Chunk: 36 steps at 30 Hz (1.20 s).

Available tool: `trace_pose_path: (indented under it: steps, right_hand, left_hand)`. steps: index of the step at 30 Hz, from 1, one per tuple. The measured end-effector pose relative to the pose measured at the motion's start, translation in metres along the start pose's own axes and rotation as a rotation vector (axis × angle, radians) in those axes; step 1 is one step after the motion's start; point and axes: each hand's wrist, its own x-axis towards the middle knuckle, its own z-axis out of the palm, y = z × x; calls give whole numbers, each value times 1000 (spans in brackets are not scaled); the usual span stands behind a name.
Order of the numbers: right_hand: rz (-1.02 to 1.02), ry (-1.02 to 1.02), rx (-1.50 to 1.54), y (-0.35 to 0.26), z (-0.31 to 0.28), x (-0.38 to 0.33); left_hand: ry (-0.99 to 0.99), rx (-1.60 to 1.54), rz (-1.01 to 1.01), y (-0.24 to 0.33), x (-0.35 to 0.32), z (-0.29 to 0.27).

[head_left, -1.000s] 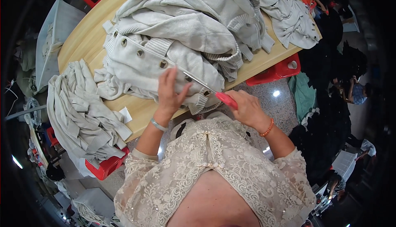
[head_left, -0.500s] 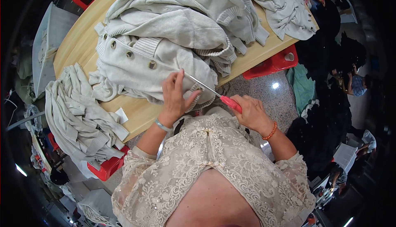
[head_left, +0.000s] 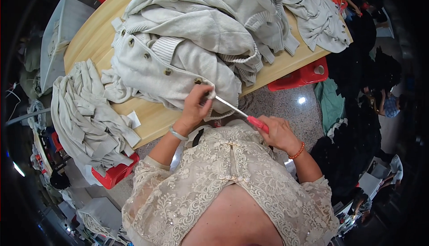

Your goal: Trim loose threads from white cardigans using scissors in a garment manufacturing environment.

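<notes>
A pale grey knitted cardigan (head_left: pixel 178 62) with round buttons lies on the wooden table (head_left: pixel 152 116), on a heap of like garments. My left hand (head_left: pixel 196 105) pinches the cardigan's lower edge at the table's near side. In my right hand (head_left: pixel 277 132) is a red-handled tool (head_left: pixel 257 123) with a thin metal blade. The blade tip reaches the fabric right at my left fingers.
A second stack of grey knitwear (head_left: pixel 85 112) hangs over the table's left end, beside a small white tag (head_left: pixel 134 120). More knitwear (head_left: pixel 319 22) lies at the far right. Red stools (head_left: pixel 299 76) (head_left: pixel 114 174) stand under the table. Dark clothing (head_left: pixel 353 125) is piled on the floor at right.
My right hand has stretched out and the blade now points to the fabric held by my left hand. The left hand has gone from lying flat on the cardigan to pinching its edge.
</notes>
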Motion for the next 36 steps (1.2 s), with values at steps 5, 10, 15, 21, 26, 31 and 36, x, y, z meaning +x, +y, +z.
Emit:
trace_pose_path:
  steps: [5, 10, 15, 21, 26, 31, 36]
  right_hand:
    - [-157, 485, 51, 19, 23, 32]
    - [-38, 368, 9, -1, 4, 60]
    - [-130, 354, 148, -18, 5, 89]
    - [-279, 418, 217, -45, 6, 114]
    - [-287, 440, 205, -43, 25, 134]
    - [-121, 341, 425, -58, 24, 135]
    - [-57, 418, 472, -57, 13, 117]
  left_hand:
    - [408, -279, -164, 36, -17, -54]
    - [1144, -121, 86, 76, -64, -190]
    - [1642, 43, 57, 90, -149, -315]
    - [1385, 944, -566, -88, -212, -331]
    - [451, 666, 58, -24, -83, -109]
    - [-32, 741, 428, -1, -21, -18]
    - [-19, 909, 415, -6, 4, -24]
